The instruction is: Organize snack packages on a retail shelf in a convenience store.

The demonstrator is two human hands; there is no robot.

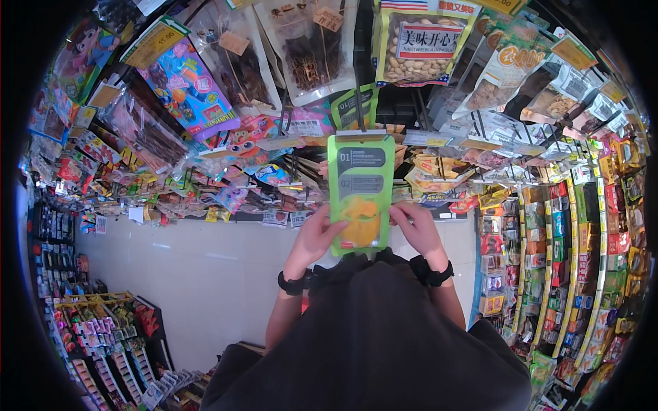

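Note:
A green upright pouch (361, 182) with grey panels hangs in front of me at a display hook, its top edge by a price-tag strip. Yellow fruit-like slices show on its lower half. My left hand (314, 238) grips the lower left edge, thumb lying over the front and fingers curled behind. At the lower right edge, my right hand (417, 227) pinches the pouch with bent fingers; part of them is hidden. Each wrist wears a black band. Behind its top hangs a similar green pouch (354, 108).
Hanging snack bags crowd the rack ahead, among them a nut bag (421, 51) and a purple bag (188, 89). Packed shelves (579, 260) curve along the right. A low display rack (103, 329) stands at lower left on the pale tiled floor (178, 274).

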